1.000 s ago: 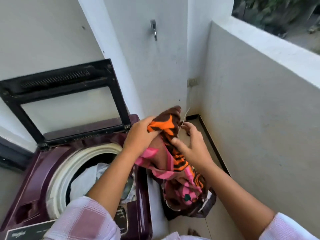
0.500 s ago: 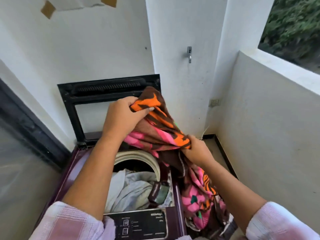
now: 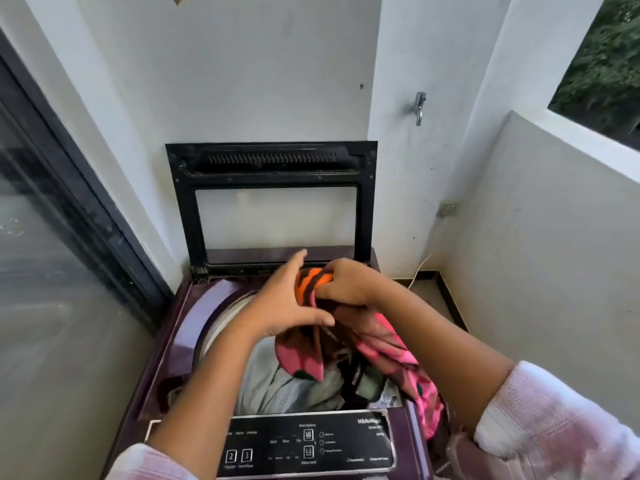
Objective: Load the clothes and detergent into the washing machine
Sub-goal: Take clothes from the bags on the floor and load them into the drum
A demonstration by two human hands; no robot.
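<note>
Pink-orange garment (image 3: 381, 344) was gripped by the curled right hand (image 3: 346, 284); the left hand (image 3: 287, 299) pressed it, fingers straight. Its tail at four o'clock needed tucking into the drum (image 3: 221, 327).

Pink-and-white checked sleeves (image 3: 554, 427), bare forearms (image 3: 211, 375)

One washing machine (image 3: 180, 341), two hands, one bright garment.
One raised lid (image 3: 270, 161), one control panel (image 3: 304, 441), one patterned garment (image 3: 391, 348), one heap of pale clothes (image 3: 277, 386) (too bunched to count singly), one left hand (image 3: 287, 306), one right hand (image 3: 346, 282); on the walls, one metal fitting (image 3: 419, 107), one socket (image 3: 446, 209), one white cable (image 3: 419, 268).
</note>
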